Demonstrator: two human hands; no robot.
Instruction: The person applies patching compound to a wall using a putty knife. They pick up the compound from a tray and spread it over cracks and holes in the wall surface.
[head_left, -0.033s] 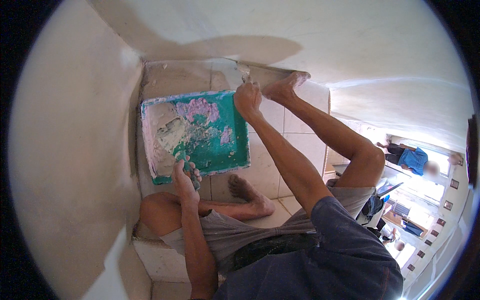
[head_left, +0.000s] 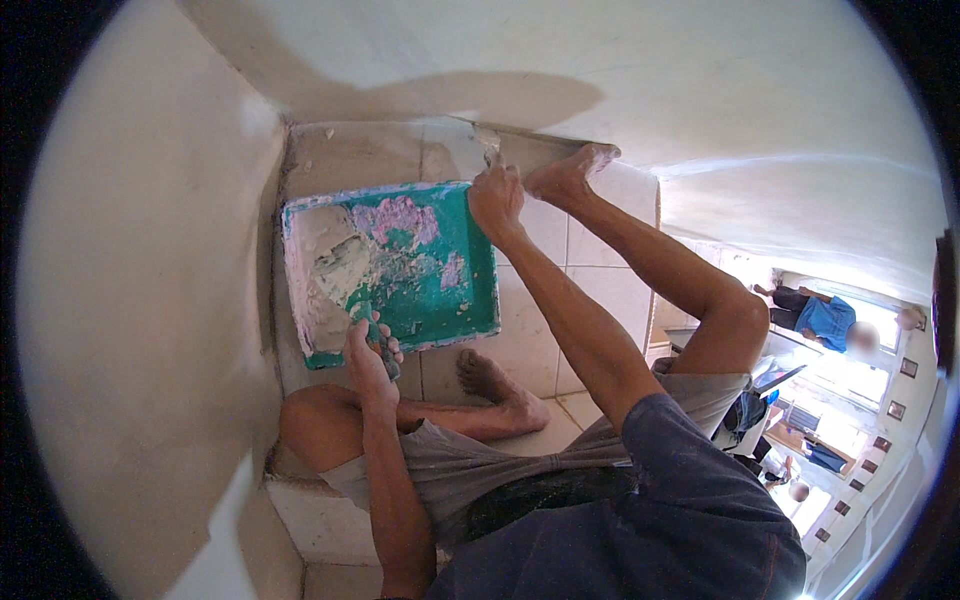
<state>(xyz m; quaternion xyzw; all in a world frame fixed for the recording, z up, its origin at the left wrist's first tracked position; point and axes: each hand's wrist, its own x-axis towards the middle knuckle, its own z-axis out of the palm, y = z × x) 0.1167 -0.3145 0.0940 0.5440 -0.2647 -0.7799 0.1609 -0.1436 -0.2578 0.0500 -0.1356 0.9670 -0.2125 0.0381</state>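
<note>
My left hand (head_left: 370, 365) is closed round the green handle of a putty knife (head_left: 362, 312). Its wide blade, smeared with putty, lies in a green tray (head_left: 478, 300). Pale putty (head_left: 325, 232) covers the tray's left part, and pinkish dried patches (head_left: 398, 217) cling near its far side. Beyond the tray's far right corner, my right hand (head_left: 495, 200) grips a small scraper (head_left: 490, 150). The scraper's putty-covered blade is close to the foot of the far wall; whether it touches the wall I cannot tell. My fingers hide most of its handle.
The tray rests on floor tiles (head_left: 525, 345) in a corner between the left wall (head_left: 150, 300) and the far wall (head_left: 700, 90). My bare feet stand beside the tray. At the far right, two people (head_left: 828, 318) are in a bright room with furniture.
</note>
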